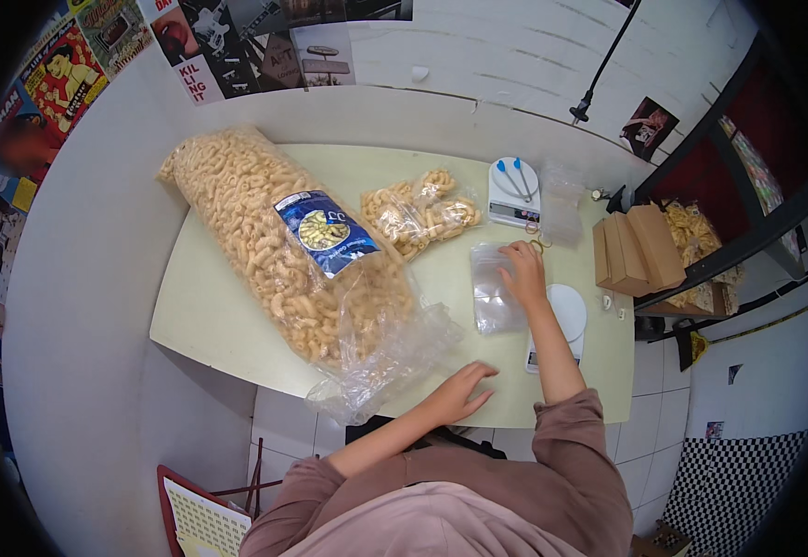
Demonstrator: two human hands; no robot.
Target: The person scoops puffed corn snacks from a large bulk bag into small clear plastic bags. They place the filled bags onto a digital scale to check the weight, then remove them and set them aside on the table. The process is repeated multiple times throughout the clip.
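Observation:
My right hand (pixel 525 273) reaches over a stack of clear plastic bags (pixel 493 306), thumb and fingers spread at its upper right edge. My left hand (pixel 458 395) rests near the table's front edge, fingers apart and holding nothing. To its left lies a large clear sack of curved, tube-shaped snacks (pixel 250 230) with a blue label (pixel 327 233); its loose plastic mouth (pixel 383 369) points towards me. Behind the bag stack sit small filled bags of the same snacks (pixel 418 212). A white kitchen scale (pixel 568 313) is partly hidden under my right forearm.
A second white scale (pixel 502 209) at the back carries blue-tipped scissors-like tools (pixel 515 179). Beside it lies more clear plastic packaging (pixel 561 205). Brown cardboard boxes (pixel 637 250) stand at the pale table's (pixel 202 306) right edge, near a dark-framed shelf (pixel 724 244). A wall borders the back.

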